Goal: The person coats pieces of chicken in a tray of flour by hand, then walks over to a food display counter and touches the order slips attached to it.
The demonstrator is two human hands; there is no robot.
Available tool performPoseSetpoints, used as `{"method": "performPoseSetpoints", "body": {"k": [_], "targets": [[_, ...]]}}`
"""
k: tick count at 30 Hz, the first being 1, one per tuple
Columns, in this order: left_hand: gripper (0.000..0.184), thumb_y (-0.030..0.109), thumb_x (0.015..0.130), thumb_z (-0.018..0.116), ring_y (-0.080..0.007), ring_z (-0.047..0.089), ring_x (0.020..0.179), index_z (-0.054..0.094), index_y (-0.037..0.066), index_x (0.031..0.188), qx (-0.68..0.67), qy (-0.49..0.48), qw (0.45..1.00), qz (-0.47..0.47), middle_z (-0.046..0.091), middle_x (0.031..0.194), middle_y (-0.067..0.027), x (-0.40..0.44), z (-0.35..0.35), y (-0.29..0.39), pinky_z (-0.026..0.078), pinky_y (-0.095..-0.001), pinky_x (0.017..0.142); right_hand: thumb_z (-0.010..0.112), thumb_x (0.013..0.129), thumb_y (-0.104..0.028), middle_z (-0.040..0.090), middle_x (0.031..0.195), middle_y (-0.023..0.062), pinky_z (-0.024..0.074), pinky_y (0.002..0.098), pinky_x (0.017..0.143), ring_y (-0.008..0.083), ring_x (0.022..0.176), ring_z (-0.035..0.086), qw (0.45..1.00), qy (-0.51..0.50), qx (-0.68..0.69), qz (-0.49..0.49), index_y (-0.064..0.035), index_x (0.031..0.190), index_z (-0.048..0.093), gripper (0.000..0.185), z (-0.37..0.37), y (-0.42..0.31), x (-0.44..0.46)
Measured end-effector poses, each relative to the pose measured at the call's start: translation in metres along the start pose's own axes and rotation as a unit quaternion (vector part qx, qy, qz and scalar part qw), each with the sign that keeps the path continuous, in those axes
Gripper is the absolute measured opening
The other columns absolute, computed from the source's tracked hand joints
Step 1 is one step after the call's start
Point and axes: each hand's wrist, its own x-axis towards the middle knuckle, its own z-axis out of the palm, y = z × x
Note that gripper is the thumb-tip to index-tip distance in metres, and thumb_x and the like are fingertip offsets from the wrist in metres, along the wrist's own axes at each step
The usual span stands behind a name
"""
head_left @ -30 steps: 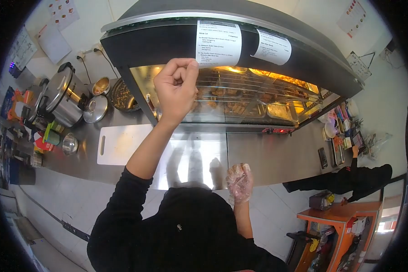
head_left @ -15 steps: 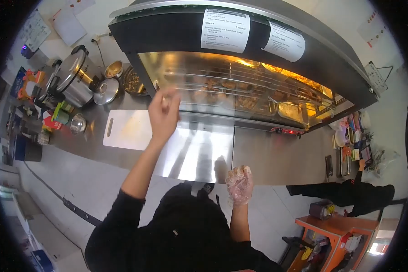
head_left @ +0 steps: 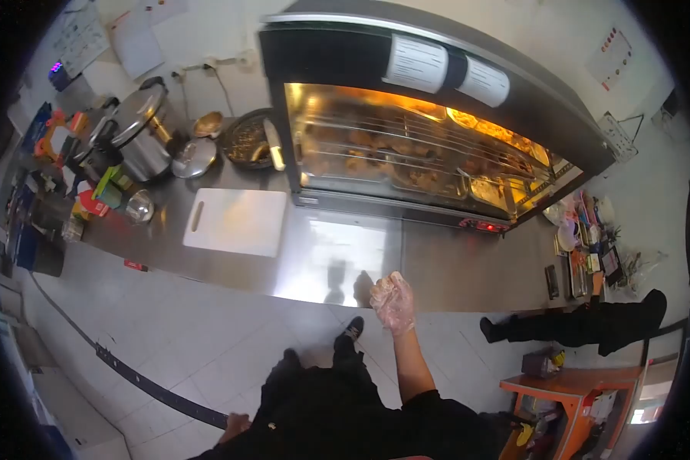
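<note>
My right hand (head_left: 393,303), in a clear plastic glove with pale smears, is held up before the counter's front edge. Its fingers are curled into a fist, and nothing shows in it. Low by my left side hangs my bare left hand (head_left: 238,424); it is small and blurred, and its finger pose is unclear. A white cutting board (head_left: 235,222) lies on the steel counter (head_left: 437,261). Behind the board a knife (head_left: 273,144) rests across a dark pan (head_left: 245,142). The lit food warmer (head_left: 429,207) holds trays of browned food behind its glass front.
At the back left stand a large steel pot (head_left: 142,138), a round lid (head_left: 195,158) and a small metal bowl (head_left: 139,205). Paper slips (head_left: 415,64) hang on the warmer. A person in black (head_left: 598,322) works at the far right, near an orange shelf unit (head_left: 567,381).
My left hand has dropped from in front of the warmer to my left side. The view has shifted, and the knife and pan show more fully. My right hand stays raised and curled.
</note>
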Motion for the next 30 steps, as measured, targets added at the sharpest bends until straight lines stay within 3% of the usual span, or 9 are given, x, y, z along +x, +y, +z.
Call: {"method": "performPoseSetpoints", "body": {"k": [5,7,8,9,12,13,21,26,30], "targets": [[0.023,0.017,0.081,0.06,-0.0245,0.066,0.068,0.059,0.003,0.099,-0.116,0.158,0.98,0.035,0.064,0.076,-0.015,-0.075,-0.023,-0.011,0.053,-0.0341,0.047,0.051,0.095,-0.022,0.049,0.067,0.0029,0.0447,0.0308,0.058,0.017,0.064,0.047,0.998,0.014,-0.055,0.041,-0.0117,0.075,0.049,0.023,0.028,0.103,0.015],[0.04,0.035,0.082,0.059,-0.0352,0.067,0.073,0.065,-0.001,0.098,0.047,0.12,0.97,0.207,0.067,0.087,-0.0189,0.014,-0.044,-0.068,0.055,-0.0452,0.07,0.05,0.096,-0.024,0.049,0.064,0.0027,0.0454,0.0307,0.058,0.017,0.059,0.047,0.994,0.027,-0.068,0.076,-0.0115,0.072,0.05,0.027,0.043,0.165,0.013],[0.049,0.045,0.082,0.053,-0.0404,0.065,0.083,0.068,-0.001,0.092,0.296,0.229,0.894,0.248,0.068,0.086,-0.0204,0.083,-0.049,-0.09,0.051,-0.0476,0.082,0.049,0.097,-0.026,0.05,0.063,0.0026,0.0454,0.0305,0.057,0.0175,0.057,0.046,0.992,0.035,-0.082,0.093,-0.0114,0.071,0.051,0.03,0.048,0.203,0.009],[0.052,0.048,0.081,0.054,-0.0412,0.063,0.093,0.069,-0.002,0.086,0.081,0.117,0.984,0.104,0.066,0.094,-0.0251,0.027,-0.072,-0.043,0.049,-0.0471,0.085,0.049,0.097,-0.026,0.05,0.063,0.0026,0.0454,0.0305,0.057,0.0175,0.057,0.046,0.984,0.017,-0.104,0.141,-0.0114,0.071,0.051,0.03,0.05,0.239,0.005],[0.045,0.042,0.082,0.054,-0.0411,0.062,0.091,0.067,-0.001,0.081,0.064,0.312,0.915,0.247,0.066,0.091,-0.0229,0.037,-0.1,-0.038,0.049,-0.0462,0.084,0.048,0.098,-0.03,0.051,0.06,0.0029,0.0448,0.0297,0.052,0.0172,0.053,0.046,0.96,-0.037,-0.141,0.237,-0.0114,0.069,0.053,0.035,0.063,0.333,-0.02],[0.041,0.039,0.081,0.058,-0.0404,0.062,0.092,0.066,-0.001,0.087,-0.041,0.225,0.951,0.206,0.066,0.095,-0.022,-0.013,-0.133,-0.018,0.049,-0.0446,0.084,0.048,0.098,-0.031,0.052,0.059,0.0026,0.0443,0.0294,0.05,0.0166,0.053,0.047,0.951,-0.042,-0.137,0.275,-0.0116,0.068,0.054,0.036,0.066,0.366,-0.024],[0.038,0.034,0.079,0.061,-0.0402,0.063,0.088,0.065,-0.001,0.094,-0.134,0.346,0.886,0.278,0.067,0.091,-0.0224,0.065,-0.264,-0.102,0.05,-0.0458,0.08,0.051,0.097,-0.034,0.051,0.056,-0.0002,0.0432,0.0281,0.046,0.014,0.053,0.049,0.882,0.039,-0.202,0.423,-0.0131,0.065,0.055,0.038,0.183,0.626,-0.051],[0.041,0.036,0.077,0.062,-0.0405,0.063,0.096,0.068,-0.002,0.089,-0.224,0.314,0.922,-0.002,0.067,0.092,-0.0253,0.115,-0.299,-0.241,0.049,-0.0454,0.087,0.051,0.096,-0.033,0.053,0.06,0.0005,0.0441,0.0298,0.047,0.0165,0.057,0.051,0.829,-0.043,-0.238,0.505,-0.0133,0.066,0.055,0.037,0.201,0.807,-0.022],[0.041,0.036,0.08,0.054,-0.0284,0.069,0.069,0.067,-0.003,0.078,-0.308,0.149,0.916,-0.21,0.068,0.077,-0.0212,0.062,-0.344,-0.323,0.055,-0.0387,0.061,0.053,0.096,-0.029,0.057,0.067,0.0012,0.0455,0.0293,0.05,0.017,0.062,0.054,0.789,-0.046,-0.254,0.557,-0.0132,0.073,0.058,0.029,0.256,0.984,-0.025]]}}
